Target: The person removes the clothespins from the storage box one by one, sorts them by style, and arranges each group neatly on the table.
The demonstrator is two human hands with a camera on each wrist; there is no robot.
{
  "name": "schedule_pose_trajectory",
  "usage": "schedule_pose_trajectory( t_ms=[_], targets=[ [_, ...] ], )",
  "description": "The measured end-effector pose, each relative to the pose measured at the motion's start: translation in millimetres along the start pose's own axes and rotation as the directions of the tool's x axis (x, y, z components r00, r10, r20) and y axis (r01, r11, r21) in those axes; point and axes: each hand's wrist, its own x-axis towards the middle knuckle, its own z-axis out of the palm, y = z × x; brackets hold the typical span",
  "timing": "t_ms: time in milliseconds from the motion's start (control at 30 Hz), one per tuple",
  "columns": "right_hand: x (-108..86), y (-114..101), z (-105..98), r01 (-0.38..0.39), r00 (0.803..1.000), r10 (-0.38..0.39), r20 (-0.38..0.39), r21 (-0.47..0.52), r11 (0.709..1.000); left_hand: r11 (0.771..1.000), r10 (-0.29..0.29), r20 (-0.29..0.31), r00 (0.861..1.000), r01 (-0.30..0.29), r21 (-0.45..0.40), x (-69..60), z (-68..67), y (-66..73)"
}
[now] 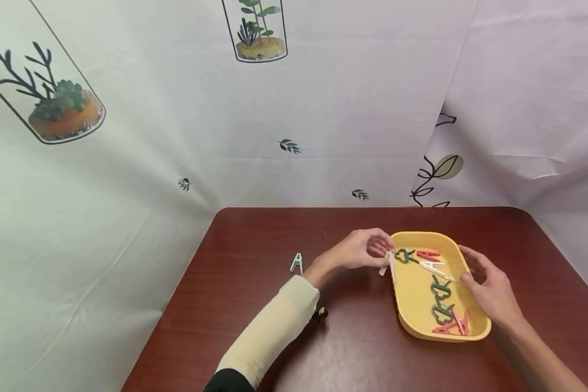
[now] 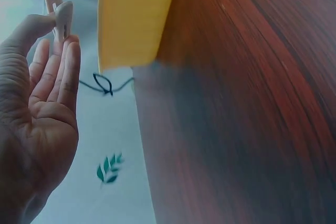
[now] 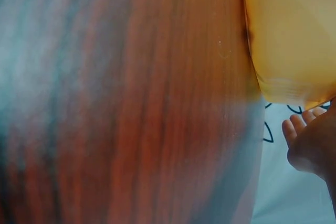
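My left hand (image 1: 359, 250) pinches a pale pinkish clothespin (image 2: 64, 20) between thumb and fingertips, at the left rim of a yellow tray (image 1: 412, 299). My right hand (image 1: 492, 291) grips the tray's right side, thumb over the rim and fingers outside. In the tray lie a white clothespin (image 1: 433, 269), a red clothespin (image 1: 428, 256) at the far end, pink-red clothespins (image 1: 461, 323) at the near end, and several dark green clips (image 1: 442, 312) with rounded outlines. The right wrist view shows the tray's outer wall and part of the right hand.
A mint-green clothespin (image 1: 296, 263) lies on the dark red-brown table (image 1: 255, 239), left of the left hand. A small dark object (image 1: 320, 312) shows beside the left forearm. A white printed cloth (image 1: 323, 109) hangs behind the table.
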Motion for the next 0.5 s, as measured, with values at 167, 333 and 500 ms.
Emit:
schedule_pose_trajectory(
  t_ms=[167, 333, 500],
  targets=[
    [-0.5, 1, -1, -0.003, 1.0, 0.003, -0.001, -0.006, 1.0, 1.0, 0.013, -0.06, 0.998, -0.014, -0.022, -14.7, -15.3, -9.8],
    [-0.9, 0, -1, -0.016, 1.0, 0.016, 0.001, -0.008, 1.0, 1.0, 0.005, -0.115, 0.993, -0.007, -0.009, -30.2, -33.9, -18.5],
    [-1.0, -1, -1, -0.02, 1.0, 0.02, 0.011, 0.0, 1.0, 0.997, -0.045, -0.167, 0.985, 0.056, 0.059, -53.9, -52.0, -29.7]
  ],
)
